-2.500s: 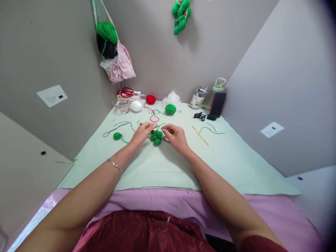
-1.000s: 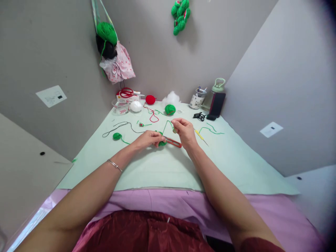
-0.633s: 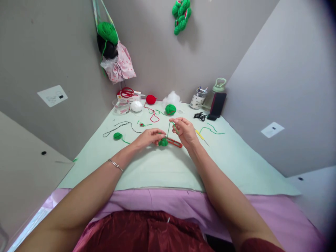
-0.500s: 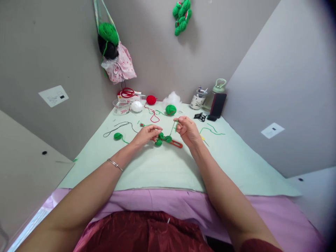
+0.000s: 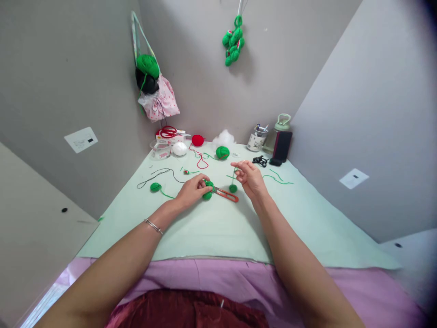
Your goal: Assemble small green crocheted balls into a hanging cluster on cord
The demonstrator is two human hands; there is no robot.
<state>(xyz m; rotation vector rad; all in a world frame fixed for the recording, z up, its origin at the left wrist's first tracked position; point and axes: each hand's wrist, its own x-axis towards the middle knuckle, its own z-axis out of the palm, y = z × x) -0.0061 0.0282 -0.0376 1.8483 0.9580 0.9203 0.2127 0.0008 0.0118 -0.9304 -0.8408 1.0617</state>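
My left hand (image 5: 194, 191) is closed on a cluster of small green crocheted balls (image 5: 207, 196) at the middle of the table. Beside them lies an orange loop-shaped tool (image 5: 228, 196); its left end is at the balls, and its exact kind is unclear. My right hand (image 5: 251, 178) pinches a strand of green yarn (image 5: 235, 173). From that strand a single small green ball (image 5: 232, 188) hangs just above or at the tabletop, apart from the cluster.
Further back are a green yarn ball (image 5: 222, 152), red yarn (image 5: 197, 140), white stuffing (image 5: 225, 138), red-handled scissors (image 5: 169, 132) and a clear tub (image 5: 160, 149). A pen cup (image 5: 257, 139), a phone (image 5: 282, 146) and black scissors (image 5: 260, 161) stand or lie right. Another green ball (image 5: 155, 187) lies left.
The small green ball has come away from the cluster and moved right, hanging from the yarn in my right hand. My left hand has closed on the cluster. The view has tilted up slightly.
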